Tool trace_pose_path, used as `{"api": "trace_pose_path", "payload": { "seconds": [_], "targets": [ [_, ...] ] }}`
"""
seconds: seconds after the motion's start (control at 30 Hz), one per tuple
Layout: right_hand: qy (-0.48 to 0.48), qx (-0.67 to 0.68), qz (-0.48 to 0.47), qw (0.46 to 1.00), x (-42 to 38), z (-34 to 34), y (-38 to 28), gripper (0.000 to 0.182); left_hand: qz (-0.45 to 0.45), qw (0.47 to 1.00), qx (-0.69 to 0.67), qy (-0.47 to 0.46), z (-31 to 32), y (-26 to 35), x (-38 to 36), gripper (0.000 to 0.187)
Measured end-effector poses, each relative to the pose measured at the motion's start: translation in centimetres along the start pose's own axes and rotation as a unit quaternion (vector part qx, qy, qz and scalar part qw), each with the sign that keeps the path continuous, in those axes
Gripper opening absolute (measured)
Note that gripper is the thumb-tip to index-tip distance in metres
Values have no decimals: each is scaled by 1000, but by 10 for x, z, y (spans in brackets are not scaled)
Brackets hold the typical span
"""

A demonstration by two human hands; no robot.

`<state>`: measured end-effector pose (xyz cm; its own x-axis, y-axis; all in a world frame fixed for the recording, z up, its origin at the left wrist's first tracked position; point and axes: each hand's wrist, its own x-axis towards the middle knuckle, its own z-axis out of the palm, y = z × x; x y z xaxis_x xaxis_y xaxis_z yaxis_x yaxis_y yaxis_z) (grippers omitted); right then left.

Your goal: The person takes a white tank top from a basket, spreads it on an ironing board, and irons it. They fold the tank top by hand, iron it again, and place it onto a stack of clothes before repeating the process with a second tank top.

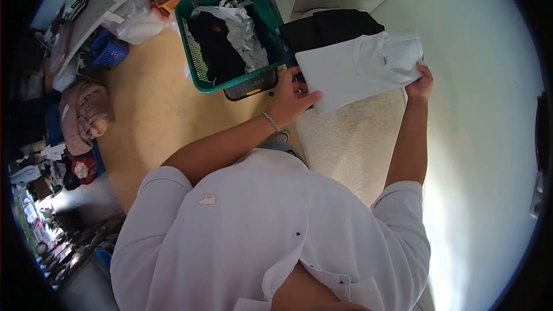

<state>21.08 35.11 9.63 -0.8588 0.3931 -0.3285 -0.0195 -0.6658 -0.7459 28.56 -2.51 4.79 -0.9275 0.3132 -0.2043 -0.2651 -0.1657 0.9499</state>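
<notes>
Green basket point(194, 52), 11 o'clock, cloth inside. Folded white garment point(337, 72), 1–2 o'clock, overlapping folded black cloth point(331, 27). My left hand point(291, 99): part-curled, thumb over garment's near-left corner. My right hand point(420, 85): closed on right end. Step: two-handed handling; calls for level support, folds kept flat.

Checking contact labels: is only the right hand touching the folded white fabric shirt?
No, the left hand has its thumb on the shirt too, while the right hand holds the collar end.
</notes>
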Motion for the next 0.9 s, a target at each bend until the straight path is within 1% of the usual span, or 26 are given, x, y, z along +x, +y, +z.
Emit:
{"api": "trace_pose_path", "payload": {
  "seconds": [0.03,0.07,0.1,0.13,0.17,0.2,0.27,0.3,0.33,0.37,0.4,0.43,0.47,0.5,0.53,0.6,0.67,0.73,0.77,0.8,0.87,0.9],
  "targets": [
    [1,-19,-3,1000,16,-1,3,48,13,1000,-4,20,3,-8,12,72],
    [6,-12,4,1000,29,-6,12,48,23,999,-9,38,6,-18,21,70],
    [13,-48,19,999,40,-10,25,50,14,999,-3,36,5,-28,29,70],
    [22,-84,33,996,46,-16,37,52,-15,997,39,68,4,-35,35,65],
    [33,-80,38,996,53,-22,43,52,-43,991,80,97,3,-44,38,60],
    [14,-72,59,996,57,-27,48,56,-54,991,86,90,3,-51,38,60],
    [-32,-62,82,994,49,-30,48,63,6,996,28,81,-4,-59,36,55],
    [-59,-64,83,993,41,-26,43,66,-5,997,36,69,-9,-62,34,55],
    [-44,-55,79,994,40,-33,42,66,19,997,24,66,-14,-63,34,53],
    [-71,-77,65,992,43,-40,41,67,44,997,13,62,-16,-64,35,51],
    [-98,-100,49,989,45,-45,39,67,39,998,20,47,-16,-66,34,51],
    [-86,-90,42,991,44,-47,37,67,26,998,7,52,-16,-69,31,51],
    [-97,-118,43,987,44,-48,35,67,14,998,-6,58,-16,-71,29,50],
    [-107,-146,45,982,44,-48,33,67,12,999,2,44,-16,-72,27,50],
    [-98,-137,36,985,42,-45,31,67,15,999,11,48,-14,-73,25,49],
    [-119,-203,45,971,41,-42,25,67,18,999,25,40,-15,-72,25,48],
    [-121,-209,29,970,56,-55,29,67,32,998,22,52,-18,-69,29,47],
    [-142,-311,-27,939,57,-51,29,68,33,998,36,35,-22,-68,32,47],
    [-136,-364,-54,920,56,-48,28,67,34,998,48,29,-25,-68,33,46],
    [-135,-365,-57,919,55,-48,27,67,36,998,47,27,-25,-68,34,46],
    [-126,-448,-105,879,52,-45,28,62,18,999,42,29,-24,-68,34,48],
    [-132,-450,-107,877,51,-48,30,62,22,998,38,34,-24,-65,33,48]
  ]
}}
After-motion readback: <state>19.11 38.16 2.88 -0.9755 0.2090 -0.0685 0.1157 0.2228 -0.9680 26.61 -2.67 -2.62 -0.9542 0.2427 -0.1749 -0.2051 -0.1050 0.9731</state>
